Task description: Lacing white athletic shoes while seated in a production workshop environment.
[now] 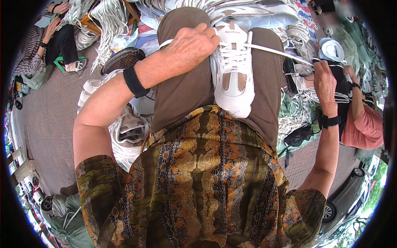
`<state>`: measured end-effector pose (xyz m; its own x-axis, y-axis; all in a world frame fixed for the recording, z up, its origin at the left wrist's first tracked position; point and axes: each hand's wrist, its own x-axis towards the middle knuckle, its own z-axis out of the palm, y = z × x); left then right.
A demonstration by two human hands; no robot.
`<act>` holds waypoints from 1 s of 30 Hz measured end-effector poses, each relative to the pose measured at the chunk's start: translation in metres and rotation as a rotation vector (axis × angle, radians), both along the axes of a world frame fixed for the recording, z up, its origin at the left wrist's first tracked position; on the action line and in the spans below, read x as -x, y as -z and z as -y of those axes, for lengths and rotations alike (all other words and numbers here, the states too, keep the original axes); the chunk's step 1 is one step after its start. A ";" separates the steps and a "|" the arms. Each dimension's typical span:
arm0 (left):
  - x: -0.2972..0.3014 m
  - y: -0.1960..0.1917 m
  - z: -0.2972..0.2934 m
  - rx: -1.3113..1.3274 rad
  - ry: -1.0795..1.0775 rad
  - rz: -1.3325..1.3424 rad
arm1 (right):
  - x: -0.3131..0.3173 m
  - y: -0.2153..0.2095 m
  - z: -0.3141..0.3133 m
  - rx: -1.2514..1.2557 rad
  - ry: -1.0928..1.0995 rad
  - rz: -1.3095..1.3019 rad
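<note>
A white and tan sneaker rests between my thighs, its toe toward me, with white lacing crossed over its tongue. My left hand is closed beside the upper eyelets, its fingertips against the shoe's edge. A bit of white lace shows behind that wrist, so the hand seems to hold it, though the palm is hidden. From the opposite eyelets a white shoelace stretches nearly straight to my right hand, which is closed around its far part, out to the right of my knee.
Piles of white shoes and loose laces lie ahead of my knees. More pale sneakers sit by my left thigh, next to a dark shoe. One person in a pink top works close by at right; another sits at far left.
</note>
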<state>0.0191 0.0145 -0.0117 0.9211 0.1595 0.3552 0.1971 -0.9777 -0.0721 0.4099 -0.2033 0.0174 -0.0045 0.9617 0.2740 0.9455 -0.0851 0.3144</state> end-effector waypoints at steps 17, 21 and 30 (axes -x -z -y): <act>0.020 -0.007 -0.011 -0.102 -0.055 0.066 | -0.048 -0.006 0.015 -0.073 0.213 -0.146; 0.029 -0.008 -0.013 -0.094 -0.071 0.027 | -0.061 0.003 0.012 -0.102 0.266 -0.225; 0.068 -0.002 -0.037 -0.106 -0.173 0.008 | -0.118 0.009 -0.007 -0.116 0.291 -0.110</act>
<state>-0.0487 0.0510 -0.0098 0.8802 0.2765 0.3858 0.3628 -0.9161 -0.1710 0.5277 -0.1962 0.0080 0.3018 0.8806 0.3653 0.9038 -0.3863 0.1844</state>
